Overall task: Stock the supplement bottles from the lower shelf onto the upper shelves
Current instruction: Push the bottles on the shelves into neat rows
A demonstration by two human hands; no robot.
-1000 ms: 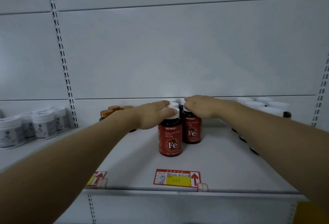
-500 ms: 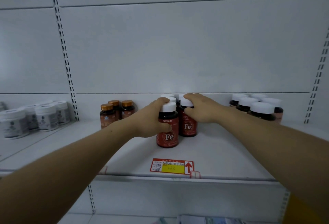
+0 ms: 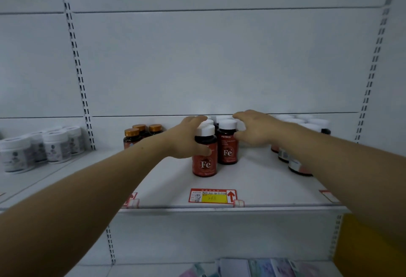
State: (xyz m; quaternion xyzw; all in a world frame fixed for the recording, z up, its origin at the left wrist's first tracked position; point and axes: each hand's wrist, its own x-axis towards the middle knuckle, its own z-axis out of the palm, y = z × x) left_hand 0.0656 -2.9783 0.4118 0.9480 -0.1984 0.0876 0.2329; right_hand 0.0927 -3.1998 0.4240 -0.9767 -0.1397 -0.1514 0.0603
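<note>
Two red "Fe" supplement bottles with white caps stand on the white shelf (image 3: 252, 188). My left hand (image 3: 186, 139) grips the front Fe bottle (image 3: 205, 163) from the left, with the thumb across its front and the fingers behind the cap. To the right, my right hand (image 3: 256, 131) curls round the right side of the second Fe bottle (image 3: 227, 151), thumb at its shoulder. More white caps (image 3: 211, 121) show just behind these two bottles.
Gold-capped brown bottles (image 3: 134, 136) stand to the left, white jars (image 3: 52, 144) further left. White-capped bottles (image 3: 294, 162) sit to the right under my right forearm. A red and yellow price tag (image 3: 213, 196) is on the shelf edge. Pastel boxes (image 3: 252, 268) lie on the shelf below.
Both hands have slid off the tops of the caps and down onto the sides of the two Fe bottles. The bottles still stand on the shelf.
</note>
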